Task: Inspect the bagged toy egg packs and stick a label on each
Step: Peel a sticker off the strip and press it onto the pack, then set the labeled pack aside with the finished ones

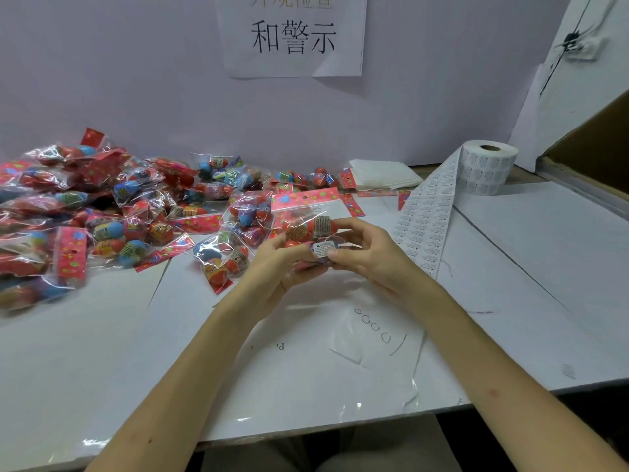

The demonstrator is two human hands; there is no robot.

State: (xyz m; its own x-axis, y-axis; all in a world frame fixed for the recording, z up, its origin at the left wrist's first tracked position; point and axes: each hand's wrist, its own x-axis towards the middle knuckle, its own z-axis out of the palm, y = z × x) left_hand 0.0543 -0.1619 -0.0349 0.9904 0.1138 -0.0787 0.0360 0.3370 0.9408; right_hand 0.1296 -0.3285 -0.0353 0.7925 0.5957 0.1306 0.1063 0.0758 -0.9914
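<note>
One clear bag of toy eggs (308,229) with a red printed header card is held up over the middle of the table. My left hand (272,264) grips its lower left side. My right hand (369,253) curls round its right side, thumb pressing a small white label (324,248) onto the bag's front. A big heap of egg packs (112,212) covers the left and back of the table. The white label roll (485,168) stands at the back right, its strip of labels (425,226) trailing down toward my right hand.
A stack of white sheets (384,173) lies behind the held pack. White paper sheets (340,335) cover the table under my arms. A cardboard box edge (585,144) rises at the far right. A paper sign (294,35) hangs on the back wall.
</note>
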